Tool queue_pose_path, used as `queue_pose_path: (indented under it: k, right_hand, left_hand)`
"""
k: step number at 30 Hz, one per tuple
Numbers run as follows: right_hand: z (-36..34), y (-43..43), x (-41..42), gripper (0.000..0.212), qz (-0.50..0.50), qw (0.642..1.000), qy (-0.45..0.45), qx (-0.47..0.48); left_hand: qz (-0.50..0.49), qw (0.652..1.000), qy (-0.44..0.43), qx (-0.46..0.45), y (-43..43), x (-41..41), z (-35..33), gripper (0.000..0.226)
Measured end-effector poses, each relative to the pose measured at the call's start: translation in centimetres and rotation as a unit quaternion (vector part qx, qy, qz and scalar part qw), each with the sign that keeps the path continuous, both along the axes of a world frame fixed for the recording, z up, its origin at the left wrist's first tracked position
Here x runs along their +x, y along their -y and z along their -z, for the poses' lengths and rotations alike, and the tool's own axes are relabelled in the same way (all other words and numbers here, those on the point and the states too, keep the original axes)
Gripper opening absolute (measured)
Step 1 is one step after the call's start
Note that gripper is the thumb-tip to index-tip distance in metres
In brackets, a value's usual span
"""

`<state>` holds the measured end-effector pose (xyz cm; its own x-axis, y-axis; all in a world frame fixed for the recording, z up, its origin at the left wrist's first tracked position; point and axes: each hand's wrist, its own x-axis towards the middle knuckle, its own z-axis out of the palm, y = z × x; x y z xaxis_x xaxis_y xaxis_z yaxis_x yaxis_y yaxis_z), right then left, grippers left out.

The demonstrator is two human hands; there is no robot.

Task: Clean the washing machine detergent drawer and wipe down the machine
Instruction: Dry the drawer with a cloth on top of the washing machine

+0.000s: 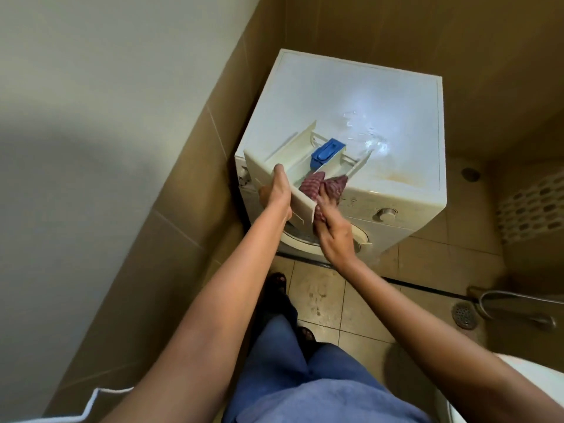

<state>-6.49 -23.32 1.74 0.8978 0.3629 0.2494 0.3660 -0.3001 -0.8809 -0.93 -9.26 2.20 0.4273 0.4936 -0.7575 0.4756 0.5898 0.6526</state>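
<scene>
The drawer (283, 154) is gripped at its front by the left hand (279, 193) over the machine (381, 102) top's front-left corner — long axis rearward. The cloth (311, 186), clutched by the right hand (332, 230), is pushed into its near end.

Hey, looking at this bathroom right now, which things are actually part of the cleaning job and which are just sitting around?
Part of the job: detergent drawer, gripped by the left hand; striped cloth, held by the right hand; blue insert; washing machine.
Just lying about: floor drain; metal hose beside it.
</scene>
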Motion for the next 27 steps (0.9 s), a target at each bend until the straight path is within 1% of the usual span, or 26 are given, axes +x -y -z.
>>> queue_pose_path:
  k: [3,6,11,14,15,17,20,22,24,25,27]
  right_hand:
    - [0.0,0.4,-1.9,0.048,-0.036,0.998,-0.047,0.002]
    - [-0.5,0.1,-2.3,0.051,-0.031,0.995,-0.096,0.009]
    - [-1.9,-2.4,-2.8,0.053,0.021,0.982,-0.177,0.068]
    - [-2.1,-3.9,-3.9,0.050,0.050,0.969,-0.214,0.112]
    - [-1.9,-3.9,-4.3,0.048,0.044,0.967,-0.219,0.120]
    - [-1.1,-4.1,-4.9,0.045,0.011,0.970,-0.221,0.103]
    - [-0.8,-5.0,-5.4,0.054,-0.040,0.966,-0.246,0.068]
    - [-0.9,-5.8,-5.1,0.061,-0.045,0.963,-0.259,0.057]
    - [-1.2,-6.8,-4.4,0.066,-0.024,0.960,-0.269,0.070]
    - [-1.4,-7.3,-3.9,0.066,-0.003,0.958,-0.276,0.081]
    - [-1.7,-8.0,-2.7,0.056,0.040,0.951,-0.283,0.119]
  left_hand:
    - [-0.016,1.000,0.002,0.006,0.5,-3.9,-3.4,0.064]
    - [-0.016,1.000,0.008,-0.012,0.3,-5.9,-4.2,0.052]
    - [0.000,1.000,0.010,-0.014,-1.0,-6.7,-5.2,0.054]
    - [-0.009,1.000,0.007,-0.004,-2.1,-6.7,-5.6,0.060]
    - [-0.014,1.000,0.010,0.000,-2.4,-6.8,-5.6,0.063]
    - [-0.017,1.000,0.008,0.007,-3.3,-7.2,-5.3,0.067]
    - [-0.015,1.000,0.002,0.021,-4.6,-8.0,-4.4,0.074]
    - [-0.018,1.000,0.011,0.022,-5.1,-8.6,-3.9,0.068]
    - [-0.022,0.999,0.018,0.025,-5.3,-9.5,-3.6,0.056]
    - [-0.023,0.999,0.016,0.027,-5.3,-9.9,-3.3,0.052]
    - [-0.028,0.999,0.013,0.026,-5.4,-10.6,-2.8,0.048]
